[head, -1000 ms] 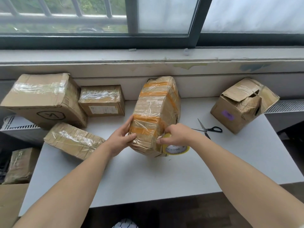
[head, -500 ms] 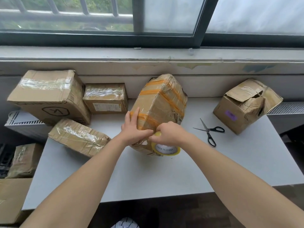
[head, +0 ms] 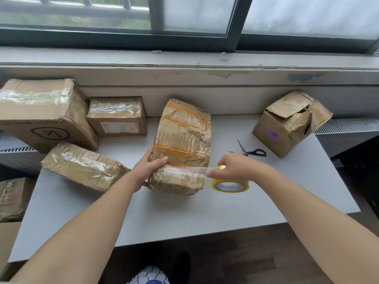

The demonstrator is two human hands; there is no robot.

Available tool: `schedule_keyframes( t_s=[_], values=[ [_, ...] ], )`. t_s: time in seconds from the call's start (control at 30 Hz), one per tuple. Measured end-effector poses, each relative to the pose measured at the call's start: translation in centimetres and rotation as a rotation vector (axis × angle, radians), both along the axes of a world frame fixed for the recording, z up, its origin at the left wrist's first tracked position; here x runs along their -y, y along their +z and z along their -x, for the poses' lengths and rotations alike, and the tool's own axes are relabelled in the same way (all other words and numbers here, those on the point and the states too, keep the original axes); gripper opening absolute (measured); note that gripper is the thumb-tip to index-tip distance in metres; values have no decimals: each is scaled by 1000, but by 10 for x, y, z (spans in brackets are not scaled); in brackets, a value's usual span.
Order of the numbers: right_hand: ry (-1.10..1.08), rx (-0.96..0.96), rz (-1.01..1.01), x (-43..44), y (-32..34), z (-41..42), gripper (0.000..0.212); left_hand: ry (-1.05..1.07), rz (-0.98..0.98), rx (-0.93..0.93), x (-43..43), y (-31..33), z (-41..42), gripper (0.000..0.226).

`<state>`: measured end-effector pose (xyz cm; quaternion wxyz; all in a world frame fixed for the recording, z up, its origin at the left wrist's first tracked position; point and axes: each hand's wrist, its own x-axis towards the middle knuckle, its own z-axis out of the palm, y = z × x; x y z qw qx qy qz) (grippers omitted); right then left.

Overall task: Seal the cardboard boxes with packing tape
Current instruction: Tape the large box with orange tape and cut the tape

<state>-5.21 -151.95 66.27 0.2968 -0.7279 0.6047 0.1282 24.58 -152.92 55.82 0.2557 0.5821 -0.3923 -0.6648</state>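
A crumpled cardboard box [head: 182,138] wrapped in clear and orange tape lies in the middle of the white table [head: 184,212]. My left hand [head: 146,169] grips its near left corner, thumb on top. My right hand [head: 235,168] holds a yellow-cored roll of clear packing tape [head: 229,184] just right of the box. A strip of clear tape [head: 190,171] stretches from the roll across the box's near end.
Three taped boxes [head: 41,113] [head: 118,115] [head: 84,167] crowd the left of the table. A box with loose, open flaps [head: 289,121] stands at the right. Black-handled scissors [head: 250,151] lie between it and my right hand. More boxes [head: 12,197] sit on the floor at the left.
My right hand has pulled the roll out to the right, away from the box, drawing a strip of tape across its near end. My left hand slid to the left corner.
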Motion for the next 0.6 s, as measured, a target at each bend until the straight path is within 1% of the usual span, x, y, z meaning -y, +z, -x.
schedule_keyframes(
  t_s=[0.1, 0.17, 0.27, 0.33, 0.47, 0.6],
  values=[
    [-35, 0, -20, -6, -10, 16, 71, -57, -52, -19, -5, -2, -2, 71],
    [-19, -16, 18, -9, -15, 13, 78, -87, -105, -29, -12, -6, -1, 73],
    [2, -96, 59, -11, -16, 7, 70, -43, -118, -70, -22, -14, -1, 86],
    [-5, -94, -2, -14, -24, 6, 72, -1, -131, -84, -24, -19, -2, 89],
    [-43, -63, -102, -25, -42, 3, 82, 1, -111, -53, -21, -34, -9, 88],
    [-78, -51, -136, -27, -49, 3, 78, -1, -134, -54, -23, -29, -9, 92]
  ],
)
